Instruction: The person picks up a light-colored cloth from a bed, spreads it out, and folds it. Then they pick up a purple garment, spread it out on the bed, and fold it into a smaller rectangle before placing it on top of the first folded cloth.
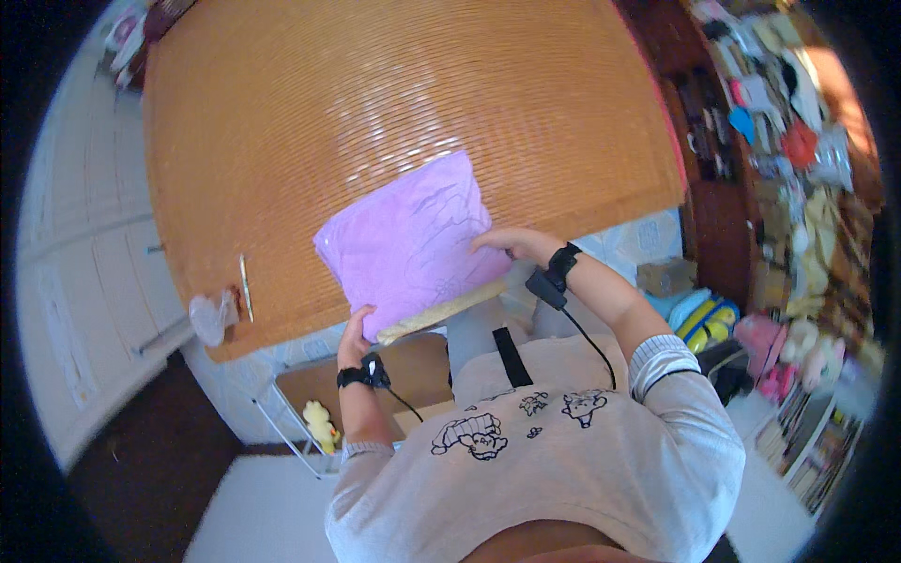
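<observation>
A folded lilac cloth (422, 232), perhaps a towel or blanket, lies in front of me with faint line patterns on its top. A pale yellow fold (443, 306) shows along its near edge. My left hand (357, 332) grips the near left corner, thumb on top and fingers mostly hidden underneath. At the right side my right hand (517, 243) holds the edge, its thumb lying over the lilac face. The far part of the cloth is over a bamboo mat (281, 127); its near edge reaches out towards my lap.
To the left on the mat are a thin pale stick (246, 288) and a crumpled clear plastic bag (211, 317). A white folding-frame leg (288, 426) and a yellow plush toy (321, 424) are below. Cluttered shelves (788, 141) and a cardboard box (667, 276) stand at right.
</observation>
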`<state>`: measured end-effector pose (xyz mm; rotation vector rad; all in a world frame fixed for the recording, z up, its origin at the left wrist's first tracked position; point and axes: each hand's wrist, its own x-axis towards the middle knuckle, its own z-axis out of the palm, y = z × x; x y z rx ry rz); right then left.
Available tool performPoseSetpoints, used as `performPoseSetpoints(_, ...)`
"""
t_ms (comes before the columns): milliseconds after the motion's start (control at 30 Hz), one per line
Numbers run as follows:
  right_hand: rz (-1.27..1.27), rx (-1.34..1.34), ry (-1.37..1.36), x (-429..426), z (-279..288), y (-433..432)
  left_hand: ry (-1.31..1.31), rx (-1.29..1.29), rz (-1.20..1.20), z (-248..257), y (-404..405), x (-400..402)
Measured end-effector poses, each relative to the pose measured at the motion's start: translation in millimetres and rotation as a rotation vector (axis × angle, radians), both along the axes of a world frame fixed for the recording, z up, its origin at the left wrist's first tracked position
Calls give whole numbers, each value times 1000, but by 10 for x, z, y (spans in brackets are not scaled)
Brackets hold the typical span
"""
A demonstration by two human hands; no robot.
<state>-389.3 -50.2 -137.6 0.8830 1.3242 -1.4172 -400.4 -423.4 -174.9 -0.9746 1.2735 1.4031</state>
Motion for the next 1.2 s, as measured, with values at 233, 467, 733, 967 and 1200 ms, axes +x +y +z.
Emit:
performPoseSetpoints(233, -187, -128, 2, 701, 620, 436, -163, 7, -133, 648, 559, 118)
performPoseSetpoints(467, -517, -352, 134, 2041, 771, 1305, -13, 80, -488, 610, 1394, 330)
performPoseSetpoints(733, -1046, -276, 137, 4507, 1096, 1941, -56, 269, -1043, 1154, 3434, 1072)
performPoseSetpoints(967, -1790, -171, 297, 6032, 1744, 1466, -146, 482, -1647, 1380, 5170, 2086)
performPoseSetpoints(1200, -2257, 29, 383, 6555, 2033, 535, -162, 473, -1887, 1715, 6161, 3043)
